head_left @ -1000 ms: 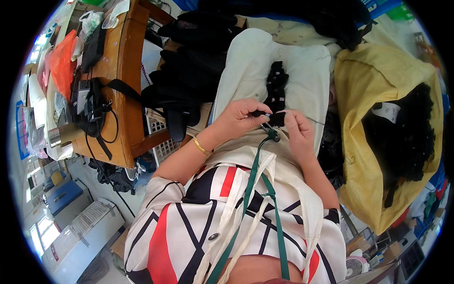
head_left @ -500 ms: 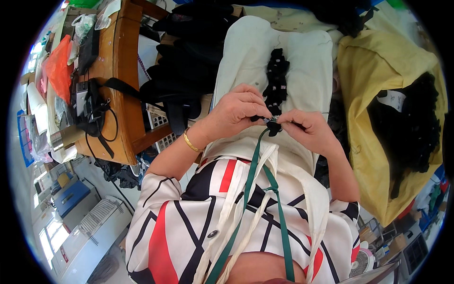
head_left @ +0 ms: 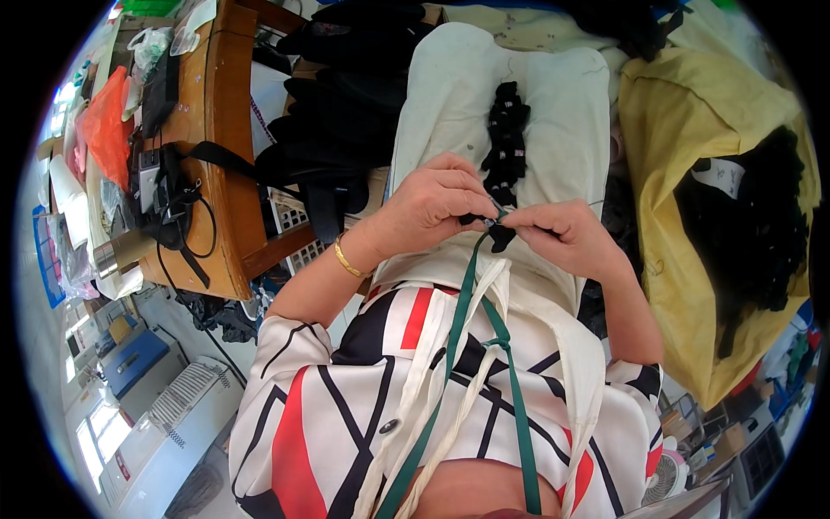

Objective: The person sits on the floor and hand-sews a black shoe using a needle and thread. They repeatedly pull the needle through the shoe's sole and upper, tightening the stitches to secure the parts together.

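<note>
While a small black piece (head_left: pixel 501 238) is pinched in the left hand's (head_left: pixel 437 201) grip, just above the near lap, its edge is met by the right hand (head_left: pixel 566 235); whether anything is clasped by that second grip cannot be told, the fingertips being too tightly bunched. Beyond them, a knobbly black strip (head_left: pixel 507 143) dotted with pale flecks is laid out; some of it seems worked, though how much is finished isn't shown. At right, plenty of black material (head_left: pixel 752 233) is held in a stiff, crumpled yellow bag (head_left: pixel 661 225), whether done or left unclear. The lap is covered by thick, creased off-white cloth (head_left: pixel 566 112), and a smooth, flat green ribbon (head_left: pixel 458 320) is stretched toward the hands.
</note>
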Available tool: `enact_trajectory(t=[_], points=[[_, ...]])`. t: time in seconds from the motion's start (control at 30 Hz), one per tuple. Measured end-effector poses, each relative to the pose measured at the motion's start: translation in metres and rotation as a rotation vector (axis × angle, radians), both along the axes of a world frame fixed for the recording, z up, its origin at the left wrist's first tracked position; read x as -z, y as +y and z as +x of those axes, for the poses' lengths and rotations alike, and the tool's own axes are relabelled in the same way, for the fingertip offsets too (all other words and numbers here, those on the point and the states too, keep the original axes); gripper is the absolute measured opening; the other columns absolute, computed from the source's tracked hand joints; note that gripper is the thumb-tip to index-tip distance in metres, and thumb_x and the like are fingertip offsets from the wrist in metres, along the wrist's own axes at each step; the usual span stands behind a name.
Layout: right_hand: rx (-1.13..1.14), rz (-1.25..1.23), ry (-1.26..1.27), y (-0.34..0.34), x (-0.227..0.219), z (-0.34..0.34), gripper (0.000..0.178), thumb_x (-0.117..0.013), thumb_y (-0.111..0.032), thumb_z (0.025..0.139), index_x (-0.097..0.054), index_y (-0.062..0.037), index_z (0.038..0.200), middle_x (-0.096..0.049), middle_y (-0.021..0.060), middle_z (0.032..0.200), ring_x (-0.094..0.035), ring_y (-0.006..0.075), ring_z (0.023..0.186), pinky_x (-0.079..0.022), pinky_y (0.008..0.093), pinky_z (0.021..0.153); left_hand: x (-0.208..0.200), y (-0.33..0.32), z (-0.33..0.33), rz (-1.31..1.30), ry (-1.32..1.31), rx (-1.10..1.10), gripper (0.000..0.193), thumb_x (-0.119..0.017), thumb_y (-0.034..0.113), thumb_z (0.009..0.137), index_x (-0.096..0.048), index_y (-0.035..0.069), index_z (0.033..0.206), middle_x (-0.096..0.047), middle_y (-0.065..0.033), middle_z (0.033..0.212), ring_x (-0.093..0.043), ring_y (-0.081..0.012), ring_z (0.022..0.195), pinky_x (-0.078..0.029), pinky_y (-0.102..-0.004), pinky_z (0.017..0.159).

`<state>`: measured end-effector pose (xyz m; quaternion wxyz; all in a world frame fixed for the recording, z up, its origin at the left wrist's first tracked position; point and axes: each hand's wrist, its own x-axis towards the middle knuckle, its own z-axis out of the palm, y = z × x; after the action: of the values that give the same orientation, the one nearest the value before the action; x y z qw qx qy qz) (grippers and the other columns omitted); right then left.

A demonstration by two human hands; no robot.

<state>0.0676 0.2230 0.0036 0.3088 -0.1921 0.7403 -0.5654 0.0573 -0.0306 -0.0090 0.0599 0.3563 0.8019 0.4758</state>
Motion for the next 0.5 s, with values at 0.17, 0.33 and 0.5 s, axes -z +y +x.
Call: enact_trajectory(t=[0.17,0.33,0.5], points=[[-0.025,-0.106,-0.061,0.002,0.014,0.001,0.018,-0.061,-0.001,0.090,-0.069,-0.0003,0.106,-0.073,0.0058,0.094,-0.063,0.0080,0.081,-0.050,0.0235,0.072,0.003,0.001,0.004,0.041,-0.088,-0.010,0.030,-0.083,0.008,0.065,-0.073,0.013,0.093,-0.069,0.0002,0.090,-0.059,-0.0243,0.094,-0.050,-0.0338,0.082],[-0.025,-0.195,-0.112,0.000,0.025,0.004,0.013,-0.060,0.000,0.092,-0.067,0.0006,0.104,-0.071,0.0039,0.092,-0.062,0.0082,0.083,-0.050,0.0233,0.075,0.008,0.001,0.008,0.111,-0.192,-0.006,0.028,-0.082,0.007,0.066,-0.073,0.013,0.092,-0.069,0.0005,0.087,-0.058,-0.0246,0.092,-0.050,-0.0338,0.082],[0.014,-0.179,-0.118,-0.006,0.025,0.011,0.010,-0.060,-0.002,0.094,-0.066,0.0009,0.102,-0.068,0.0017,0.087,-0.059,0.0071,0.080,-0.049,0.0228,0.074,0.008,0.000,0.010,0.102,-0.172,0.002,0.029,-0.084,0.006,0.065,-0.074,0.011,0.091,-0.066,-0.0010,0.085,-0.059,-0.0235,0.091,-0.050,-0.0324,0.078]])
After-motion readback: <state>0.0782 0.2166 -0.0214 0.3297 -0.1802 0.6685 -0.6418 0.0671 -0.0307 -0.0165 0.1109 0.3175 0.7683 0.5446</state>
